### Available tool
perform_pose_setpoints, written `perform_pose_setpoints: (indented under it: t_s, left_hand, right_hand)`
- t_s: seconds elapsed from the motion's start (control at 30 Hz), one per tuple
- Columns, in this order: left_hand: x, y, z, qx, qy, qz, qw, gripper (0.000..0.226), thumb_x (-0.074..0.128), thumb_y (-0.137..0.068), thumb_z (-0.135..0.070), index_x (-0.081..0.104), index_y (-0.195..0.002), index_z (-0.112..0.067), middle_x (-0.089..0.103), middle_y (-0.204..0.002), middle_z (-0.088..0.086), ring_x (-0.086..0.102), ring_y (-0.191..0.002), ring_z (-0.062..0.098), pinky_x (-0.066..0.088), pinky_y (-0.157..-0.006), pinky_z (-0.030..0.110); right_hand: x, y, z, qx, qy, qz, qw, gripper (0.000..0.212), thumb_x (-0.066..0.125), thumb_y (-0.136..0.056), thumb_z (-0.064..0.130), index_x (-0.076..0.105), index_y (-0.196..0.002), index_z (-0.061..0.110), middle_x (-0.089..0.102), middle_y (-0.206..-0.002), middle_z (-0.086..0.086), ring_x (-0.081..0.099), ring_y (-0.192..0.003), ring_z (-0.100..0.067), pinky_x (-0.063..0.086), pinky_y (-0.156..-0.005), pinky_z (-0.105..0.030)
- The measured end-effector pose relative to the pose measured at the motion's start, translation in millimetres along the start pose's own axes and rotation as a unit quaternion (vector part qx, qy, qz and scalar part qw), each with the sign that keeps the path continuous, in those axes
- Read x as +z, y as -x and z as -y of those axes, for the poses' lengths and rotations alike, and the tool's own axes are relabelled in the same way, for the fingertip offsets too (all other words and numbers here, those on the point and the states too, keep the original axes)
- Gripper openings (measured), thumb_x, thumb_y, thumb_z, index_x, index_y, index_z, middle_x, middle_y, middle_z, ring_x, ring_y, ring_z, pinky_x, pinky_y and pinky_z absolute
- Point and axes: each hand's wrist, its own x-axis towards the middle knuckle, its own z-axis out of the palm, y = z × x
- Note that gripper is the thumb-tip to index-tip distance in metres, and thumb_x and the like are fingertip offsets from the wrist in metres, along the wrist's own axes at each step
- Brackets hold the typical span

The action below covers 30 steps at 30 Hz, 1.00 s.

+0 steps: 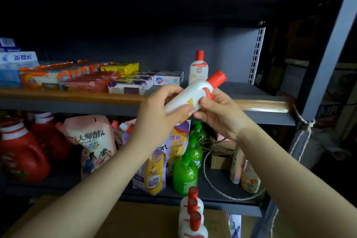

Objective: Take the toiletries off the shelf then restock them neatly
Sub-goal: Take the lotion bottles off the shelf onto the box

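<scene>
Shelf [251, 91] lies open right of the standing bottle [199, 69]; soap boxes [168, 78] crowd its left.

soap boxes [135, 83] left of upright bottle [199, 68]

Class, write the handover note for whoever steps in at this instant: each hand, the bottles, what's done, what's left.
Left hand and right hand both grip one tilted white bottle, red cap up-right, in front of the middle shelf.
One matching bottle stands upright on that shelf.
Three more wait on the surface below.
Done: one restocked. Left: place the held bottle beside it, then the three.
</scene>
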Motion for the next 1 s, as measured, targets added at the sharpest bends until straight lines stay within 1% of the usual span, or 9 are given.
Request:
perform_pose_setpoints:
  t_s: [0.1,0.17,0.27,0.37,0.47,0.57,0.77,0.93,1.0]
  left_hand:
    - [3,3,9,-0.043,0.025,0.023,0.998,0.028,0.067,-0.071,-0.033,0.055,-0.096,-0.036,0.065,-0.097,-0.013,0.063,-0.088,0.007,0.053,-0.077,0.027]
    - [4,8,14,-0.107,0.125,0.062,0.984,0.03,0.072,-0.073,-0.028,0.058,-0.1,-0.029,0.07,-0.098,-0.006,0.066,-0.089,0.01,0.054,-0.077,0.028]
    - [8,21,18,-0.228,0.303,0.093,0.921,0.028,0.058,-0.071,-0.025,0.062,-0.098,-0.016,0.072,-0.085,-0.003,0.067,-0.08,0.011,0.055,-0.072,0.025]
    - [11,32,20,-0.325,0.422,0.085,0.842,0.025,0.052,-0.069,-0.021,0.066,-0.086,-0.009,0.07,-0.074,0.003,0.067,-0.065,0.011,0.056,-0.059,0.025]
    - [10,41,23,-0.374,0.474,0.13,0.787,0.029,0.055,-0.075,-0.028,0.075,-0.078,-0.007,0.068,-0.073,0.012,0.065,-0.056,0.018,0.052,-0.048,0.025]
    - [9,48,24,-0.387,0.502,0.15,0.759,0.046,0.081,-0.058,-0.036,0.073,-0.09,-0.003,0.068,-0.076,0.017,0.066,-0.059,0.022,0.052,-0.047,0.026]
    - [9,53,17,-0.371,0.278,0.128,0.877,0.031,0.064,-0.067,-0.034,0.066,-0.088,-0.012,0.072,-0.073,0.001,0.068,-0.064,0.011,0.053,-0.05,0.024]
    - [11,70,26,-0.317,0.171,0.147,0.921,0.005,0.065,-0.082,-0.018,0.063,-0.086,-0.015,0.07,-0.076,-0.003,0.067,-0.065,0.005,0.049,-0.051,0.017]
    - [11,81,36,-0.285,0.139,0.169,0.933,0.011,0.068,-0.081,-0.013,0.061,-0.088,-0.019,0.069,-0.084,-0.004,0.067,-0.072,0.004,0.051,-0.056,0.017]
  right_hand:
    - [5,4,-6,0.001,0.048,-0.034,0.998,0.054,0.085,-0.055,0.033,0.061,-0.099,0.013,0.067,-0.08,0.001,0.062,-0.068,-0.011,0.05,-0.056,-0.02]
    - [9,9,-2,-0.005,0.098,-0.04,0.994,0.041,0.078,-0.069,0.03,0.061,-0.102,0.013,0.064,-0.076,0.003,0.055,-0.061,-0.008,0.043,-0.05,-0.018]
    - [9,14,7,0.011,0.173,-0.058,0.983,0.026,0.058,-0.085,0.033,0.063,-0.101,0.012,0.064,-0.071,0.007,0.055,-0.06,-0.006,0.042,-0.057,-0.018]
    - [11,19,12,0.031,0.23,-0.071,0.97,0.025,0.058,-0.085,0.035,0.067,-0.095,0.015,0.066,-0.083,0.0,0.056,-0.078,-0.018,0.039,-0.075,-0.033]
    - [14,22,12,0.051,0.257,-0.07,0.962,0.017,0.063,-0.082,0.032,0.064,-0.084,0.016,0.059,-0.062,0.01,0.045,-0.052,-0.002,0.031,-0.053,-0.016]
    - [14,22,7,0.098,0.256,-0.094,0.957,0.02,0.062,-0.084,0.036,0.065,-0.077,0.018,0.047,-0.054,0.01,0.033,-0.048,-0.005,0.026,-0.042,-0.013]
    - [4,28,-11,0.192,0.248,-0.132,0.941,0.028,0.055,-0.091,0.035,0.055,-0.072,0.014,0.046,-0.055,0.003,0.036,-0.044,-0.008,0.024,-0.04,-0.017]
    - [-3,40,-21,0.207,0.247,-0.109,0.94,0.013,0.06,-0.088,0.026,0.057,-0.085,0.014,0.055,-0.063,0.004,0.043,-0.051,-0.007,0.03,-0.039,-0.014]
    - [-2,48,-22,0.186,0.264,-0.08,0.943,0.008,0.062,-0.086,0.019,0.058,-0.091,0.014,0.059,-0.064,0.006,0.047,-0.054,-0.007,0.033,-0.042,-0.014]
